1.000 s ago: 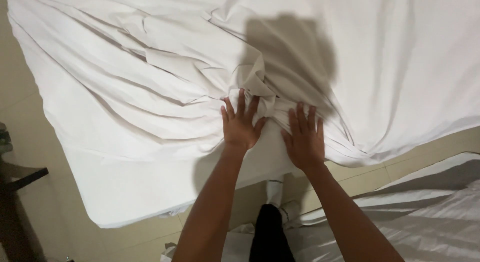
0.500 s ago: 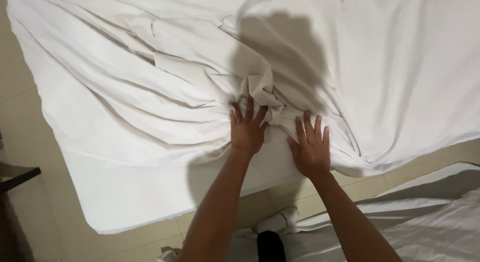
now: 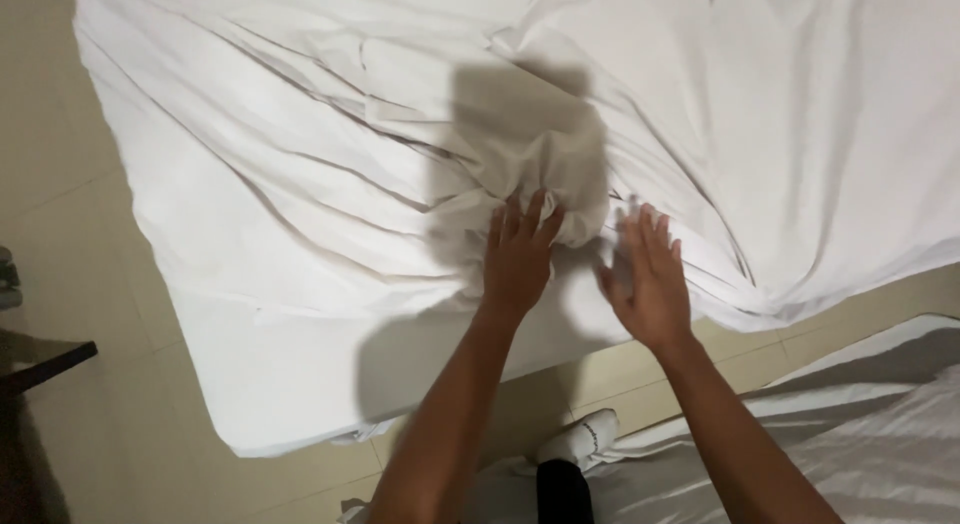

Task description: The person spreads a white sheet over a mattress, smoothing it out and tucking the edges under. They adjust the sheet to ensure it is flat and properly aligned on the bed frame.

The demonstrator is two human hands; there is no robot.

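Two hands are seen low on a white sheet (image 3: 300, 184) spread over a bed. The left hand (image 3: 518, 259) is laid flat, fingers spread, w/ fingertips pushed into a bunched knot of fabric (image 3: 560, 179). The right hand (image 3: 648, 279) is open, fingers apart and blurred, seemingly just above the sheet; contact can't be told. Vs. a second ago the bunch has been pushed up taller and both hands have been carried further onto the bed, so slack is being gathered toward the middle. Creases are fanned out from the bunch. The bed's near corner (image 3: 250, 439) is draped; tiled floor (image 3: 60, 134) is left open on the left, a socked foot (image 3: 585, 439) and more white bedding (image 3: 880, 444) below.
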